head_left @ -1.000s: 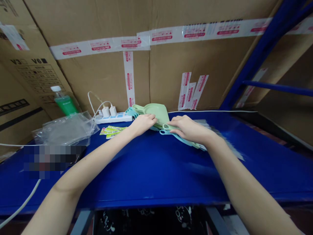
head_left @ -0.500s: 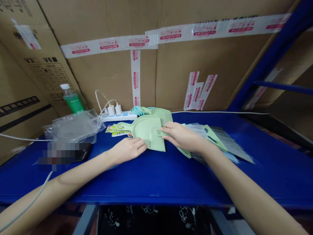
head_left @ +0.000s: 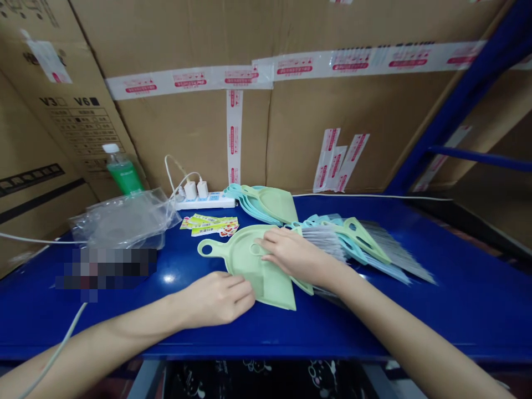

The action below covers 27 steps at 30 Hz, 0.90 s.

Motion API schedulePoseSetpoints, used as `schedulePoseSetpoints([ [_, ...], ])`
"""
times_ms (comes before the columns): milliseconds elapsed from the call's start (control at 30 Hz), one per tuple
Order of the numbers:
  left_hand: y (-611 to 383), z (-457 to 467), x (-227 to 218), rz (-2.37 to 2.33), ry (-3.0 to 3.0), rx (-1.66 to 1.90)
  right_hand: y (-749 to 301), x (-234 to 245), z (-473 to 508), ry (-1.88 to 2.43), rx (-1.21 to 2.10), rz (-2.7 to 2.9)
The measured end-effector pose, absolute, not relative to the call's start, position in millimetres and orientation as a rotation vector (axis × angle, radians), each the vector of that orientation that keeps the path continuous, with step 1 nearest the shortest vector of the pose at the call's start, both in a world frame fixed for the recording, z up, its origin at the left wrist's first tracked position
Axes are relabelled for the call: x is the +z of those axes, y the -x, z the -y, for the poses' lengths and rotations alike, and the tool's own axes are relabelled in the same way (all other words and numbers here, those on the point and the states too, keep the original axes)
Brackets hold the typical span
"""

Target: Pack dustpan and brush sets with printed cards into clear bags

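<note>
While flat on the green dustpan point(head_left: 249, 266), both hands' fingers spread; open blue table point(head_left: 291, 327) toward the near edge.

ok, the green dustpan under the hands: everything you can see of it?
The dustpan is pale green, looks like matte plastic, lying flat on the blue table. A short handle with a round hanging hole points left; the wide lip points toward the near right. The left hand touches its near edge, and the right hand rests on its top. Its right side is hidden under that hand, beside the brushes.
</note>
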State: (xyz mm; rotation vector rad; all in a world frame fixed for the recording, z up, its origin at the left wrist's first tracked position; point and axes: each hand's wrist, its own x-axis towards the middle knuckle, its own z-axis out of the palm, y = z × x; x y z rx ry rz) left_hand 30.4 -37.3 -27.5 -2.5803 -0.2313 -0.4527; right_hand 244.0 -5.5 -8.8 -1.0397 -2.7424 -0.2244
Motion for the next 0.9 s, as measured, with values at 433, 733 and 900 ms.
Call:
schedulePoseSetpoints([
  [433, -33.7, 45.9, -30.9, 0.16, 2.649, -0.574, -225.4, -20.2, 14.7, 0.921, 0.051, 2.638],
  [733, -36.4, 43.7, -28.6, 0.038, 2.771, -0.765, -218.1, -29.7, 11.8, 0.91, 0.282, 2.366],
  [900, -16.0, 15.2, -12.1, 0.523, 2.691, -1.009, -214.4, -32.6, 9.9, 0.98, 0.381, 2.232],
])
